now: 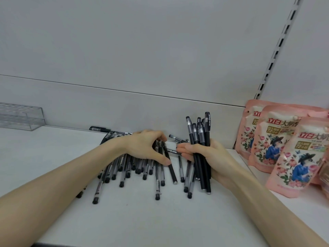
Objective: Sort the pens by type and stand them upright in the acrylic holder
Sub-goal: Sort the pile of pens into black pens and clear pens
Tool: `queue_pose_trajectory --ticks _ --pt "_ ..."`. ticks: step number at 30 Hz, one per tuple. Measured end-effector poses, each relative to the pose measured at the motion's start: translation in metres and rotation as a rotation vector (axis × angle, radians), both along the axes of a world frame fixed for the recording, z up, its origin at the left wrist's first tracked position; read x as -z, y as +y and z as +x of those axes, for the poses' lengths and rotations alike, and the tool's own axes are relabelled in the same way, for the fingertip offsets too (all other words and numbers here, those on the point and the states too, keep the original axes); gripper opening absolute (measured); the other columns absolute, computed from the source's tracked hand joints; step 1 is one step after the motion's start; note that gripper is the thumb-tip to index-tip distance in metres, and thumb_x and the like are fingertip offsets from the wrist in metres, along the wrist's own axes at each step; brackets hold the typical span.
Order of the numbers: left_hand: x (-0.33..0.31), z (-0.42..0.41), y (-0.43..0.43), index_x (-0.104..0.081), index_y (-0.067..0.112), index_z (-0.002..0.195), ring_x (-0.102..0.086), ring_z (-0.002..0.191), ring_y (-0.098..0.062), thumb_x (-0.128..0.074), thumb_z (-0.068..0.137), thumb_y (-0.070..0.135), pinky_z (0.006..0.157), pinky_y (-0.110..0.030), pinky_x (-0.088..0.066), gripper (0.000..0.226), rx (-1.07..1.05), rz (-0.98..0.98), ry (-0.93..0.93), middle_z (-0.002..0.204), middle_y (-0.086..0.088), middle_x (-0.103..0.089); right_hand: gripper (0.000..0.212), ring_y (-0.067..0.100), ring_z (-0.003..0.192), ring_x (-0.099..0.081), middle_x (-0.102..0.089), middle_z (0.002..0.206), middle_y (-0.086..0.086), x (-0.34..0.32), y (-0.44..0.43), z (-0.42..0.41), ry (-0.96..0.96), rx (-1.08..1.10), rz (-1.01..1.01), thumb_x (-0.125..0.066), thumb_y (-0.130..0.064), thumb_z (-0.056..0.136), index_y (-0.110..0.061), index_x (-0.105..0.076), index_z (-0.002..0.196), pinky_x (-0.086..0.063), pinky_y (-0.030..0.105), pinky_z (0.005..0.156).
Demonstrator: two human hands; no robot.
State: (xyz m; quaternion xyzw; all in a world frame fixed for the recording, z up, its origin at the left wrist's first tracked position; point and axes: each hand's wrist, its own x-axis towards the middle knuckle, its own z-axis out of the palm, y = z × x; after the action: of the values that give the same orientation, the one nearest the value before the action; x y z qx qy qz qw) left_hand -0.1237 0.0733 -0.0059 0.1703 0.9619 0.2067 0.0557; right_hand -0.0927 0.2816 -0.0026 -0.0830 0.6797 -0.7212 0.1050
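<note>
A heap of black and clear-barrelled pens (124,168) lies on the white shelf. My left hand (144,147) sits on top of the heap, thumb and fingers pinching a matte black pen (170,168) that points toward me. My right hand (206,154) grips a bundle of several matte black pens (201,132), held upright with caps at the top. Its fingertips also touch another black pen (173,151) lying crosswise between my hands. The clear acrylic holder (21,116) stands at the far left against the back wall, with no pens visible in it.
Pink pouches with a floral print (284,150) stand in a row on the right side of the shelf, close to my right hand. A slotted shelf upright (277,50) runs up the back wall. The shelf front edge (124,244) is near me.
</note>
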Motion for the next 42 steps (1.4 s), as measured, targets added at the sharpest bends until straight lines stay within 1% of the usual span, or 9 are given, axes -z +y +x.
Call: queue_pose_trajectory --ticks 9,14,17,21,27,32,36,39,42 --pt "0.002 -0.001 0.004 -0.047 0.026 0.127 -0.045 0.118 -0.010 -0.079 0.063 0.056 0.103 -0.031 -0.038 0.077 -0.004 0.153 -0.001 0.128 0.010 -0.049 0.017 0.019 0.104 -0.067 -0.072 0.108 0.008 0.006 -0.002 -0.004 0.009 0.013 -0.007 -0.066 -0.003 0.083 -0.003 -0.069 0.099 -0.050 0.031 0.095" --pt "0.003 -0.002 0.007 -0.049 0.032 0.118 -0.048 0.115 -0.009 -0.071 0.048 0.072 0.103 -0.035 -0.040 0.084 0.013 0.124 -0.015 0.123 0.013 -0.052 0.016 0.018 0.081 -0.072 -0.074 0.094 0.012 -0.004 0.003 0.000 0.067 0.068 -0.050 -0.059 0.000 0.088 0.007 -0.064 0.103 -0.058 0.025 0.066" --pt "0.002 -0.003 0.005 -0.049 0.028 0.116 -0.050 0.110 -0.008 -0.084 0.059 0.048 0.094 -0.022 -0.042 0.070 -0.002 0.279 -0.032 0.118 0.008 -0.052 0.010 0.015 0.055 -0.060 -0.066 0.068 0.008 -0.006 0.007 0.000 0.062 0.148 -0.025 -0.058 -0.001 0.089 0.007 -0.059 0.095 -0.050 0.023 0.052" --pt "-0.003 -0.004 -0.002 -0.057 0.022 0.111 -0.056 0.095 -0.006 -0.085 0.066 0.015 0.076 -0.009 -0.044 0.053 -0.044 0.564 0.043 0.107 0.004 -0.055 0.011 0.012 0.048 -0.045 -0.055 0.055 0.001 -0.004 0.007 -0.001 0.051 0.151 -0.034 -0.057 -0.003 0.091 -0.001 -0.054 0.081 -0.041 0.021 0.044" --pt "-0.018 -0.001 -0.025 -0.070 0.015 0.092 -0.066 0.079 -0.013 -0.079 0.069 0.003 0.077 -0.020 -0.050 0.027 -0.117 0.800 -0.001 0.094 -0.005 -0.064 0.015 0.012 0.048 -0.045 -0.052 0.057 0.003 0.001 0.002 -0.001 0.070 0.102 0.062 -0.066 -0.011 0.087 -0.004 -0.058 0.077 -0.042 0.022 0.047" --pt "-0.027 0.005 -0.025 -0.067 0.004 0.082 -0.068 0.071 -0.017 -0.073 0.061 -0.001 0.070 -0.023 -0.057 0.022 -0.123 1.255 -0.058 0.081 -0.011 -0.064 0.014 0.015 0.054 -0.056 -0.065 0.068 0.003 0.000 -0.001 0.000 0.052 0.039 0.078 -0.067 -0.018 0.087 -0.004 -0.066 0.081 -0.045 0.024 0.050" --pt "-0.019 0.012 0.002 -0.067 0.008 0.079 -0.065 0.075 -0.014 -0.077 0.069 0.001 0.075 -0.018 -0.053 0.015 -0.088 1.032 0.051 0.080 -0.008 -0.069 0.025 0.025 0.090 -0.072 -0.073 0.099 0.014 -0.003 -0.001 0.004 0.032 -0.103 -0.045 -0.061 -0.016 0.088 0.001 -0.067 0.106 -0.059 0.029 0.075" --pt "-0.015 0.015 0.016 -0.065 0.012 0.092 -0.066 0.086 -0.012 -0.078 0.073 0.007 0.084 -0.022 -0.050 0.023 -0.023 0.846 0.068 0.095 -0.009 -0.071 0.019 0.020 0.071 -0.070 -0.073 0.094 0.017 -0.005 0.002 0.006 0.034 -0.109 -0.013 -0.063 -0.010 0.087 0.003 -0.067 0.101 -0.058 0.027 0.061" --pt "-0.010 0.014 0.013 -0.061 0.021 0.112 -0.059 0.100 0.000 -0.079 0.075 0.022 0.088 -0.011 -0.043 0.041 0.063 0.480 0.081 0.106 0.008 -0.066 0.005 0.017 0.058 -0.060 -0.068 0.080 0.015 -0.005 0.006 0.005 0.053 -0.064 0.089 -0.065 -0.006 0.086 -0.001 -0.064 0.088 -0.050 0.025 0.052"
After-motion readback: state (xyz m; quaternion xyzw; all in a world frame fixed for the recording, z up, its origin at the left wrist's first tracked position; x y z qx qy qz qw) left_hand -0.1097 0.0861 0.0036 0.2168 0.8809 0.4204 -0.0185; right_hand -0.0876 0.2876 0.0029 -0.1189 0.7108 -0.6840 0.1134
